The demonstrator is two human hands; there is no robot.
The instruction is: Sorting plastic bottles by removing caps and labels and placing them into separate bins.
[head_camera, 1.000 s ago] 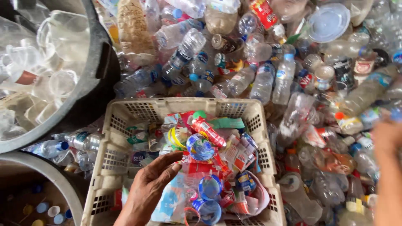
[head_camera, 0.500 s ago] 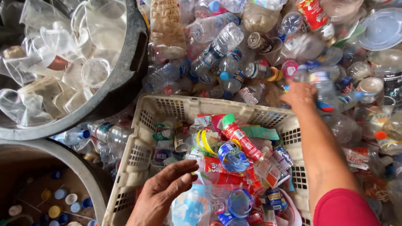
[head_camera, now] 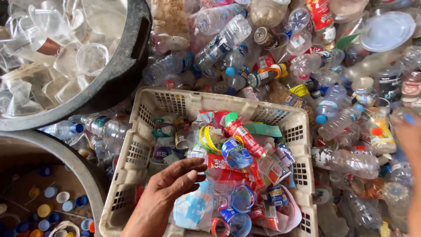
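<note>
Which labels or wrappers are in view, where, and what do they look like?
Red bottle label: middle of the basket, crumpled tube, red and white with a green end.
Blue label ring: beside the red one, curled, blue.
Yellow band: basket middle, looped strip.
Pale blue wrapper: basket front, flat, by the left hand.
Red can: top of the bottle pile, upright cylinder.

- One cream plastic basket (head_camera: 144, 112), the landmark here, filled with torn labels (head_camera: 239, 153) too many to count.
- Two round tubs left of the basket: one black tub (head_camera: 127, 66) above, full of clear plastic cups (head_camera: 92, 57) beyond counting; one grey tub (head_camera: 83, 171) below, holding well over a dozen bottle caps (head_camera: 50, 192).
- Dozens of clear plastic bottles (head_camera: 219, 39) above and right of the basket.
- Two hands: left hand (head_camera: 173, 184) over the basket, right hand (head_camera: 408, 134) to its right.
</note>
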